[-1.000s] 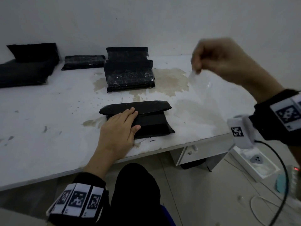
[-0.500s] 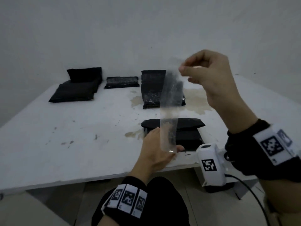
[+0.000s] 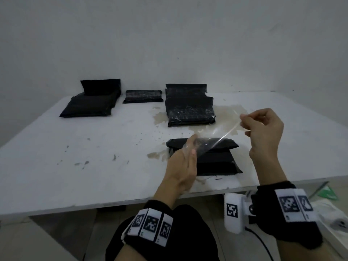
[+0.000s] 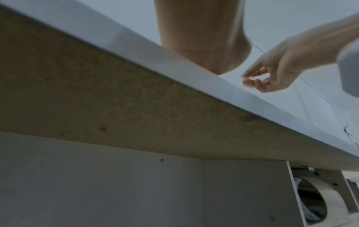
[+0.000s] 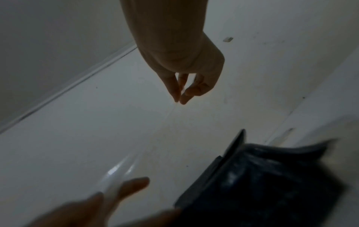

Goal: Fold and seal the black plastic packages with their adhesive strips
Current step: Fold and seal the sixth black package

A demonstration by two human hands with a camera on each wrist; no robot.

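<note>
- Clear liner strip [image 3: 216, 140] held taut: left hand [image 3: 185, 162] pinches one end, right hand [image 3: 263, 127] the other.
- Folded black package [image 3: 203, 159] lies on tabletop [image 3: 94, 157] directly below, long axis left-right, nearer left hand.

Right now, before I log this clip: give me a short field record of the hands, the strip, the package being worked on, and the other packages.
left hand: holds one end of the clear strip
right hand: pinches the other end
strip: clear film, stretched between both hands above the near package
near package: black, flap folded, lying at the table front edge, untouched
other packages: at least four black ones along the far side
sealed: cannot tell
</note>
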